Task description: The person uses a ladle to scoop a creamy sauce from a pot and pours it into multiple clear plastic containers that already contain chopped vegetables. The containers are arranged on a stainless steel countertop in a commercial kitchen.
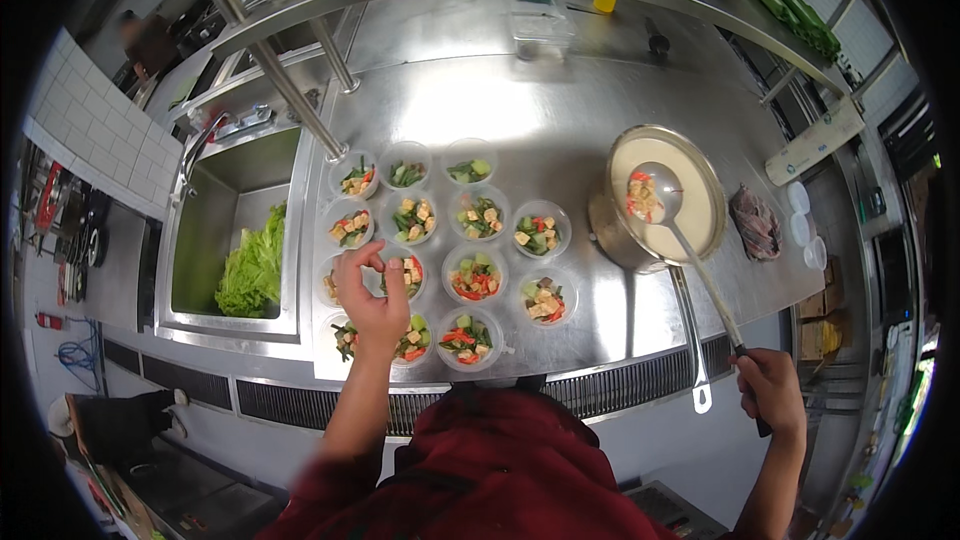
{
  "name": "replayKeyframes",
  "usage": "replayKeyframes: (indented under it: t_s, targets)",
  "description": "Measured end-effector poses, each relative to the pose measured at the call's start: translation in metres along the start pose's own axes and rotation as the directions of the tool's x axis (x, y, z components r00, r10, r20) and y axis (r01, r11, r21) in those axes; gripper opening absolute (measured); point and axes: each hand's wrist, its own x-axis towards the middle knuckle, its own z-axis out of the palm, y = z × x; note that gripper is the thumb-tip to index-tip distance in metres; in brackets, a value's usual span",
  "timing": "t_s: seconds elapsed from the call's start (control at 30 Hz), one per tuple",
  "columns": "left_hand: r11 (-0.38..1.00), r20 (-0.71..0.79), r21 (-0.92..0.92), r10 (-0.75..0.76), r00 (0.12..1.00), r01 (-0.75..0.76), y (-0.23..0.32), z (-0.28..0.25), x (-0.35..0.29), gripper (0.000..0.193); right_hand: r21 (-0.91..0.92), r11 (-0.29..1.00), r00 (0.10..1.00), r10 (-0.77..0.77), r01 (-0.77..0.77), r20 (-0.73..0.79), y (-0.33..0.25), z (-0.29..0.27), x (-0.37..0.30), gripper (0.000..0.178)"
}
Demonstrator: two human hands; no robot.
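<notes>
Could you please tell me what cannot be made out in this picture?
Head view: part of the filled plastic cup, hidden behind the left hand.
Head view: part of the grip of the ladle, covered by the right hand.
Head view: the bottom of the saucepan, under opaque creamy liquid.
Head view: what the background person is doing, too small and blurred.

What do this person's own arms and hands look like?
The left hand and right hand are ungloved, with no watch visible. Both forearms show bare; a dark red sleeve covers the left arm higher up, matching the dark red top.
</notes>
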Motion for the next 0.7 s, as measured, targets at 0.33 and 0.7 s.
replayKeyframes:
  t_s: [0.33, 0.7]
  targets:
    - [0.99, -0.174, 0.058, -0.119, 0.978, 0.131, -0.04, -0.05, -0.009, 0.025, -0.122, 0.991, 0.996, -0.037, 0.047, 0.079, -0.078, -0.016, 0.013, 0.019]
    - [0.964, -0.277, 0.122, -0.194, 0.941, 0.235, -0.062, -0.105, -0.037, 0.026, -0.117, 0.947, 0.906, -0.243, 0.299, 0.347, -0.127, 0.098, 0.113, 0.028]
